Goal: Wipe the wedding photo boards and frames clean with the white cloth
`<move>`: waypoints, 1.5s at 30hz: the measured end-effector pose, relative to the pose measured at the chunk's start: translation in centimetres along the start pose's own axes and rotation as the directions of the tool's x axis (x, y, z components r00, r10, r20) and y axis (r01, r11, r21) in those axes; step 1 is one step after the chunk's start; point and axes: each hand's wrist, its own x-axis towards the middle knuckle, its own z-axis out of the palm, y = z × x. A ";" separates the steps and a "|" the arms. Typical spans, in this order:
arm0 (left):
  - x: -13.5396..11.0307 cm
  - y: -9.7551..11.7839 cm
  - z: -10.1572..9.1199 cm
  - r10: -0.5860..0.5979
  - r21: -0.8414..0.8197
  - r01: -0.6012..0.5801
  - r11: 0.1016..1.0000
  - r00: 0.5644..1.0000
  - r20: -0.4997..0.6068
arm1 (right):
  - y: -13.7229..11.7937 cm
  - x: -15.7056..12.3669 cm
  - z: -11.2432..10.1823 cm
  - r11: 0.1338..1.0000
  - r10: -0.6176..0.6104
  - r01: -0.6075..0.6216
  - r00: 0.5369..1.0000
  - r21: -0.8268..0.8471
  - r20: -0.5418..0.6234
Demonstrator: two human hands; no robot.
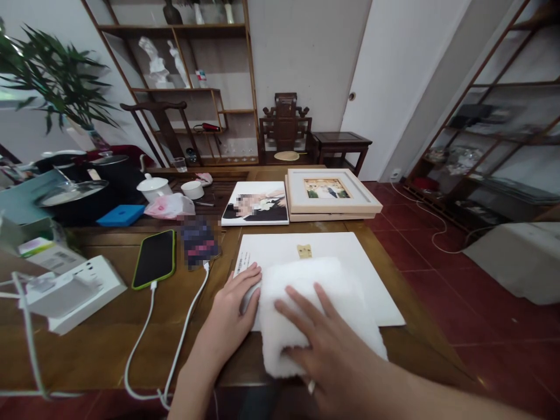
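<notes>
A folded white fluffy towel (pixel 289 344) lies over the lower part of a white rectangular board (pixel 371 291). My right hand (pixel 324 338) rests on the towel with its fingers spread and stretched out, and a ring shows on one finger. At the board's left edge, my left hand (pixel 234 306) lies flat with fingers extended and thumb apart, close beside the towel. A small beige tag or sticker (pixel 304 251) shows on the board above the towel. Small print runs along the board's upper left side. The towel and hands hide the board's near left part.
Behind the board are a photo panel (pixel 258 204) and stacked framed pictures (pixel 371 205). To the left lie a green-cased phone (pixel 155 259), charging cables (pixel 186 326), a power strip (pixel 87 297), a blue box (pixel 121 215) and a white lidded pot (pixel 154 188). The table's right edge drops to red tiles (pixel 437 280).
</notes>
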 end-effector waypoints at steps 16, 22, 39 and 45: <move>-0.1 0.0 0.2 0.032 0.021 -0.031 0.999 0.998 -0.057 | 3.7 5.7 -1.2 0.981 0.106 -0.113 0.993 -0.155 -0.048; -0.3 -0.2 0.4 -0.005 0.003 0.006 1.000 0.999 -0.033 | -0.7 0.5 0.3 0.997 0.015 -0.014 1.000 -0.076 0.009; -0.9 0.8 -0.7 -0.033 -0.191 0.006 0.982 0.990 -0.138 | 3.1 10.2 -1.2 0.990 0.044 -0.047 0.999 -0.134 -0.025; -1.1 0.1 -0.7 -0.098 -0.297 0.037 0.954 0.976 -0.193 | -0.1 7.4 -0.4 0.979 -0.110 0.092 0.990 -0.179 -0.092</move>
